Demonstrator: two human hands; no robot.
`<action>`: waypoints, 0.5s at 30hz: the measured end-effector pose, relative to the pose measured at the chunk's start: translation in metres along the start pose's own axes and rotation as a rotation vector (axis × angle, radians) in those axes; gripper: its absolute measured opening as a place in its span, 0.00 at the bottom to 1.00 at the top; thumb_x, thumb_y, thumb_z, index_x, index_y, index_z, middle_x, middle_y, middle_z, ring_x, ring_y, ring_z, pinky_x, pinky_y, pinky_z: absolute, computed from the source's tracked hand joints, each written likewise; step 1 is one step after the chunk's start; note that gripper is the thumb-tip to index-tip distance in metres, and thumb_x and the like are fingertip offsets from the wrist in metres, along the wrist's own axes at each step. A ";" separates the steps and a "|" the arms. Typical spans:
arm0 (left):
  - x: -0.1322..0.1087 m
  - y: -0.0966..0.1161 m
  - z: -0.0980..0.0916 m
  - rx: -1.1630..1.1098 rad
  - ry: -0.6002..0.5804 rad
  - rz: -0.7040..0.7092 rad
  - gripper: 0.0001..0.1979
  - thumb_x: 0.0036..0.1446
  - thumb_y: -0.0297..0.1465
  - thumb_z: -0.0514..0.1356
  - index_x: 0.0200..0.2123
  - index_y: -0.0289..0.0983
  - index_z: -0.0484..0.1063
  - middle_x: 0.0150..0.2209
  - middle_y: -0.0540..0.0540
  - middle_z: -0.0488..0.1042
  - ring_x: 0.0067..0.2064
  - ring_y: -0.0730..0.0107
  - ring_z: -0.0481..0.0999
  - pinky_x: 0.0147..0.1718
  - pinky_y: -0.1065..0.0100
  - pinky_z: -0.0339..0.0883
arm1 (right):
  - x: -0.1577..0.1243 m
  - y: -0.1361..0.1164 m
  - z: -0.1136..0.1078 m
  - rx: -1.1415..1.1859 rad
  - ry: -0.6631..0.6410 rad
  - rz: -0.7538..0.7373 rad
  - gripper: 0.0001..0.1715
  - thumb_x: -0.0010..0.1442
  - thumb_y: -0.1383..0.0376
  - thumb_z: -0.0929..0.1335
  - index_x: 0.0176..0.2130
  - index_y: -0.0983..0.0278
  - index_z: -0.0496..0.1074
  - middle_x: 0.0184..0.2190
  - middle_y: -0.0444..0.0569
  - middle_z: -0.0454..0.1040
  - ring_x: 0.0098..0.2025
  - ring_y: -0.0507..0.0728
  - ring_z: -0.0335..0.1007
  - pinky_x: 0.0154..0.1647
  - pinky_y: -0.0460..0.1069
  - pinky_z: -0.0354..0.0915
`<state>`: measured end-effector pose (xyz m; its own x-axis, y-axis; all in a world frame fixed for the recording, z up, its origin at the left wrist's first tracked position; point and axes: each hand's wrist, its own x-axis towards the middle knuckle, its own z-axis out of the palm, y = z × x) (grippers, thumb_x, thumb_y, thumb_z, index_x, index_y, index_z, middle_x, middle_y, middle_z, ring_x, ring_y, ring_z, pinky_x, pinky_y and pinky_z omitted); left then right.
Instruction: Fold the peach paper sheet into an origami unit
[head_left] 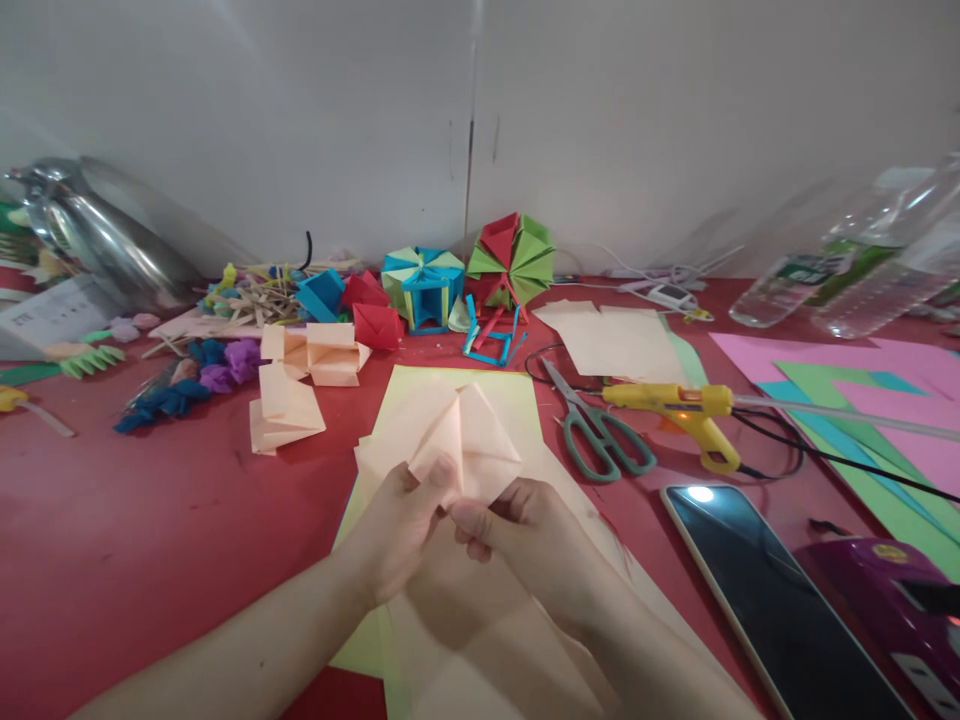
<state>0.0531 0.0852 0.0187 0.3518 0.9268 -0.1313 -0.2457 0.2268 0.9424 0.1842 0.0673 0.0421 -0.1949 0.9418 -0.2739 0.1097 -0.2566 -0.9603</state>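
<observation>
A folded peach paper (480, 440) is held up between my two hands over the middle of the table. My left hand (409, 525) pinches its lower left part, thumb on the near face. My right hand (517, 525) grips the lower right edge between thumb and fingers, close beside the left thumb. Creases run from the paper's top down its middle. Beneath lie flat peach and pale yellow sheets (450, 660). More folded peach pieces (289, 410) stand to the left on the red table.
Green-handled scissors (600, 425), a yellow glue gun (675, 400) with its cord, and a phone (765, 590) lie right. Coloured sheets (900, 400) and plastic bottles (847, 265) sit farther right. Paper models (424, 285) line the back; a metal jug (105, 235) stands back left.
</observation>
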 end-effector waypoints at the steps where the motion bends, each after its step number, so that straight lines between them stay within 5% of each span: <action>1: 0.000 0.001 0.001 -0.069 -0.039 -0.024 0.22 0.57 0.44 0.53 0.18 0.36 0.64 0.16 0.50 0.65 0.25 0.66 0.74 0.27 0.68 0.66 | 0.001 0.001 -0.001 -0.010 0.007 -0.005 0.17 0.54 0.59 0.66 0.19 0.65 0.67 0.17 0.42 0.66 0.23 0.50 0.62 0.27 0.45 0.59; 4: 0.003 0.010 0.000 -0.253 -0.093 -0.100 0.19 0.58 0.41 0.55 0.22 0.34 0.69 0.21 0.48 0.70 0.30 0.66 0.75 0.30 0.68 0.68 | 0.003 0.000 -0.011 -0.085 0.037 -0.038 0.14 0.52 0.57 0.68 0.24 0.65 0.69 0.20 0.43 0.69 0.24 0.50 0.65 0.26 0.45 0.60; 9: 0.011 0.015 -0.008 -0.103 -0.055 -0.128 0.14 0.56 0.39 0.58 0.38 0.34 0.73 0.34 0.42 0.76 0.35 0.64 0.76 0.28 0.69 0.70 | 0.003 -0.006 -0.032 -0.234 0.381 -0.255 0.18 0.51 0.58 0.70 0.41 0.63 0.68 0.31 0.47 0.73 0.32 0.54 0.70 0.31 0.47 0.65; 15: 0.008 0.007 -0.008 0.012 -0.177 -0.154 0.17 0.56 0.42 0.56 0.39 0.34 0.70 0.38 0.41 0.75 0.30 0.70 0.76 0.23 0.74 0.69 | 0.004 -0.003 -0.035 -0.179 0.349 -0.276 0.16 0.55 0.60 0.67 0.43 0.62 0.67 0.33 0.47 0.73 0.33 0.54 0.71 0.32 0.48 0.66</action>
<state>0.0467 0.0963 0.0221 0.5373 0.8146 -0.2186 -0.1670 0.3568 0.9191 0.2177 0.0792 0.0461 0.0954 0.9940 0.0541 0.2723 0.0262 -0.9619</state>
